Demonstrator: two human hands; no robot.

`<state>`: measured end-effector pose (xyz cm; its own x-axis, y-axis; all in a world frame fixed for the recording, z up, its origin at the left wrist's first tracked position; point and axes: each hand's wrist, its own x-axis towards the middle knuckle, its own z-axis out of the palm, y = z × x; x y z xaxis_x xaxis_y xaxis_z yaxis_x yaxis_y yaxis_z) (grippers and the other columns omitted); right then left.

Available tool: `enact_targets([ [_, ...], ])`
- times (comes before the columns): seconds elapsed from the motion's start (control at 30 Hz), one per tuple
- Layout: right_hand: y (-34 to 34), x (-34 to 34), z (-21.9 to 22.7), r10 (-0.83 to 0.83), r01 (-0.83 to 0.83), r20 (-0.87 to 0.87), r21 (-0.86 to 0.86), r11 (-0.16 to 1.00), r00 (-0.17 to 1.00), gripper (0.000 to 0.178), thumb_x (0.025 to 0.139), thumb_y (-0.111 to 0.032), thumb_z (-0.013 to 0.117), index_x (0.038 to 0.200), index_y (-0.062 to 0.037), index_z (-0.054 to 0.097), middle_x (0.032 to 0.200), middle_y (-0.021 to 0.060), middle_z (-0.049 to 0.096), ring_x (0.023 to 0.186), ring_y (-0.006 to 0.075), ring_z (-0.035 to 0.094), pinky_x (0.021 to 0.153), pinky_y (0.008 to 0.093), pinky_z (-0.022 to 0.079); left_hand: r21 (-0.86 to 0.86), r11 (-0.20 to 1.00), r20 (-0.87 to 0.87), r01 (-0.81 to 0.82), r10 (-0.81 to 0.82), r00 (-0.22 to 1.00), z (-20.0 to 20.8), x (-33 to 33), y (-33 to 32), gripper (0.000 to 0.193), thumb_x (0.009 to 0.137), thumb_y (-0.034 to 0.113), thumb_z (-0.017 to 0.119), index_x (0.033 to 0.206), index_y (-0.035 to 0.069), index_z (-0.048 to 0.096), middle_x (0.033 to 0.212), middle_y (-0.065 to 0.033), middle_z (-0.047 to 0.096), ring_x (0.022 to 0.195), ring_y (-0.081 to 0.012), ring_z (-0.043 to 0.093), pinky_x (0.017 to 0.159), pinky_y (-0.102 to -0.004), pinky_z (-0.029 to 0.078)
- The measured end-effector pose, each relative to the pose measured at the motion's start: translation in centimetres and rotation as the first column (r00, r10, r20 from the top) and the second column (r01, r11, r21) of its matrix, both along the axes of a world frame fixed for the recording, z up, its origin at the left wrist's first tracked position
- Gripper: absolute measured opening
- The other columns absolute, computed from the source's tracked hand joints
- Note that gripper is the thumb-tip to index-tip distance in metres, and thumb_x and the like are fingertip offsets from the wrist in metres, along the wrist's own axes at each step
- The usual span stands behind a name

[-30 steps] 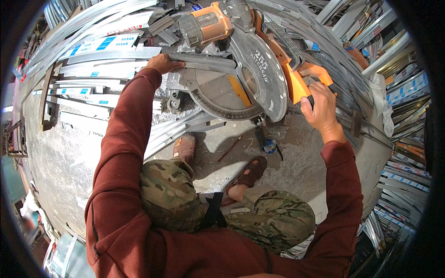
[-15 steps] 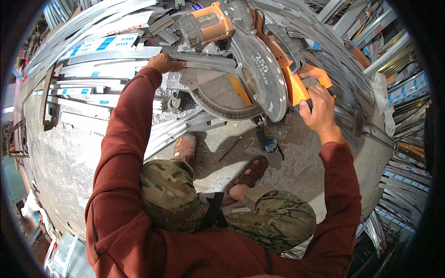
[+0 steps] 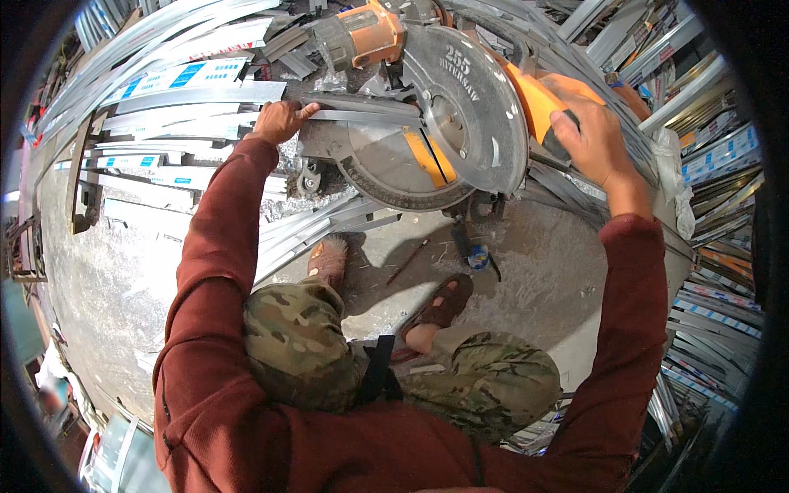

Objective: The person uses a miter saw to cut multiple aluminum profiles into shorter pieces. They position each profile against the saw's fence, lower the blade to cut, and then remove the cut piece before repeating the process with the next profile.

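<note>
A miter saw with an orange and grey body (image 3: 374, 37) stands on the floor in front of me. Its round grey blade guard (image 3: 472, 135) is above the turntable (image 3: 374, 160) with a yellow insert (image 3: 423, 156). My right hand (image 3: 598, 140) is closed round the saw's handle, at the end of its orange arm (image 3: 526, 99). My left hand (image 3: 281, 121) grips a thin silver metal profile (image 3: 362, 117) that lies along the fence, its right end by the guard. The thumb points right; the other fingers are partly hidden.
Long metal profiles (image 3: 177, 94) spread over the floor at left, several more lying below the saw table (image 3: 329, 226). Racks of profiles (image 3: 723, 156) line the right side. A blue tape roll (image 3: 478, 257) and a thin stick (image 3: 408, 263) lie near my feet.
My right hand has moved up and right with the handle, and the saw head has lifted off the turntable. The left hand has shifted slightly left along the fence.
</note>
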<state>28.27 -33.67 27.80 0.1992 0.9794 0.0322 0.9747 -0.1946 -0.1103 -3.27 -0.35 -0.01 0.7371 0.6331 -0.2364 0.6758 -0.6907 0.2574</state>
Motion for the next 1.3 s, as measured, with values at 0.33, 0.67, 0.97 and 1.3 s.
enact_targets([
  [0.33,0.7,0.6,0.8,-0.021,0.024,-0.054,0.042,0.999,0.998,0.043,0.093,-0.034,0.053,0.116,0.0008,0.064,0.123,0.0186,0.062,0.112,0.0367,0.058,0.098,0.0422,0.042,0.157,0.979,0.202,0.129,-0.16,0.966,-0.7,-2.0,-0.1,0.044,0.09,0.048,0.062,0.099,0.006,0.07,0.106,-0.0137,0.065,0.102,-0.0312,0.059,0.089,-0.0427,0.042],
  [0.67,0.5,0.1,0.8,0.024,-0.024,0.003,0.045,0.999,1.0,0.041,0.092,-0.032,0.053,0.112,0.0025,0.065,0.123,0.0147,0.063,0.108,0.035,0.06,0.094,0.0411,0.045,-0.109,0.988,0.09,0.113,-0.103,0.991,0.3,-0.5,0.6,0.056,0.089,0.059,0.057,0.099,0.005,0.067,0.092,-0.0225,0.068,0.092,-0.0403,0.065,0.079,-0.0479,0.049],
  [0.97,-0.3,-0.3,0.0,0.005,-0.005,-0.017,0.026,1.0,1.0,0.037,0.091,-0.03,0.053,0.111,-0.0027,0.066,0.119,0.0138,0.064,0.1,0.0353,0.063,0.086,0.042,0.049,-0.069,0.989,0.047,0.133,-0.13,0.99,1.3,-0.2,0.3,0.054,0.09,0.056,0.058,0.096,0.002,0.067,0.088,-0.0228,0.067,0.087,-0.0415,0.065,0.076,-0.0493,0.049],
  [1.3,-0.1,-0.4,0.3,0.031,-0.03,-0.019,0.023,0.999,0.999,0.038,0.091,-0.032,0.051,0.112,-0.0038,0.065,0.112,0.0153,0.066,0.099,0.0373,0.062,0.084,0.0444,0.048,-0.126,0.985,0.053,0.121,-0.115,0.992,1.3,-0.1,0.7,0.056,0.089,0.057,0.06,0.098,0.002,0.068,0.089,-0.0228,0.068,0.087,-0.0396,0.066,0.075,-0.0488,0.049],
])
